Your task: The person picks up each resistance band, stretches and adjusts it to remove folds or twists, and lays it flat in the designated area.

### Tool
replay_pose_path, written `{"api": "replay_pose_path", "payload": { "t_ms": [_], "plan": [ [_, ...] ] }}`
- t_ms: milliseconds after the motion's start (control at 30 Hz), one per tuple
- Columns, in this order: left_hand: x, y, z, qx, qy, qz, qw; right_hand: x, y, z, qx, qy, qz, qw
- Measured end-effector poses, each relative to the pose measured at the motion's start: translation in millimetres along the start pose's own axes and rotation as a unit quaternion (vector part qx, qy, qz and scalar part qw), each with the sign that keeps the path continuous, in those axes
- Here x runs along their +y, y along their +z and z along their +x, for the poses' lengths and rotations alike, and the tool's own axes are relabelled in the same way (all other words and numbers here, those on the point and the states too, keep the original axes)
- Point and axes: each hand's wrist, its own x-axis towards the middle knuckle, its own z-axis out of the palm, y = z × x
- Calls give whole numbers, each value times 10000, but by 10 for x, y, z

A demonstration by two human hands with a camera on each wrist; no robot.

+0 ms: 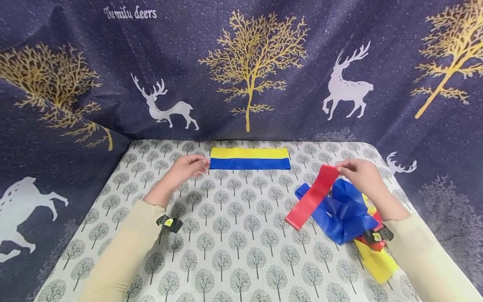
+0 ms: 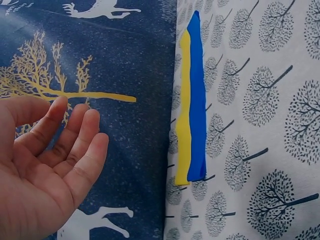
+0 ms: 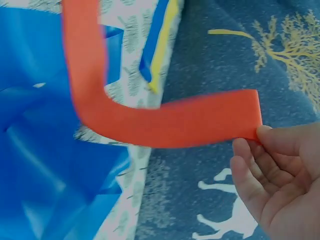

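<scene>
My right hand [image 1: 358, 174] pinches one end of a red band [image 1: 313, 195] between thumb and fingertips. In the right wrist view the red band [image 3: 175, 122] hangs in a bend away from the hand [image 3: 280, 170]. My left hand [image 1: 188, 167] is near the left end of a blue strip [image 1: 249, 163] and a yellow strip [image 1: 249, 153], which lie flat side by side at the back of the table. The left wrist view shows the left hand [image 2: 55, 165] with relaxed, slightly bent fingers and nothing in it, apart from the strips.
Beneath the right arm sits a crumpled pile of blue bands [image 1: 345, 214], with a yellow band [image 1: 375, 262] and red pieces partly under it. The tree-patterned tablecloth [image 1: 234, 235] covers the table. A dark curtain [image 1: 286, 113] with deer and trees stands behind.
</scene>
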Motion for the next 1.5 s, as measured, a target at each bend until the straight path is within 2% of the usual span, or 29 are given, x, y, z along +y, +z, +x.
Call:
{"api": "replay_pose_path", "payload": {
  "t_ms": [167,367,500,800,1000,1200,1367,1433,1500],
  "plan": [
    [48,-12,2,0,-128,-59,9999,-107,-58,41,209,130,250,9994],
    [141,-31,7,-7,91,-17,10000,-299,-138,71,434,100,505,9977],
    [228,-30,10,-55,47,35,10000,-438,-206,85,496,90,720,9961],
    [356,90,46,-234,93,12,9997,-789,-434,85,405,-52,1443,9887],
    [447,167,64,-314,181,-153,9992,-991,-545,93,373,-252,1636,9855],
    [493,265,87,-426,526,-400,9969,-1161,-624,105,387,-373,2136,9755],
    [520,377,118,-633,341,-519,9961,-1284,-668,114,432,-406,2407,9688],
    [502,426,139,-704,275,-499,9959,-1319,-682,132,391,-444,2694,9612],
    [460,478,164,-756,244,-492,9956,-1350,-693,152,352,-503,3104,9486]
  ]
}}
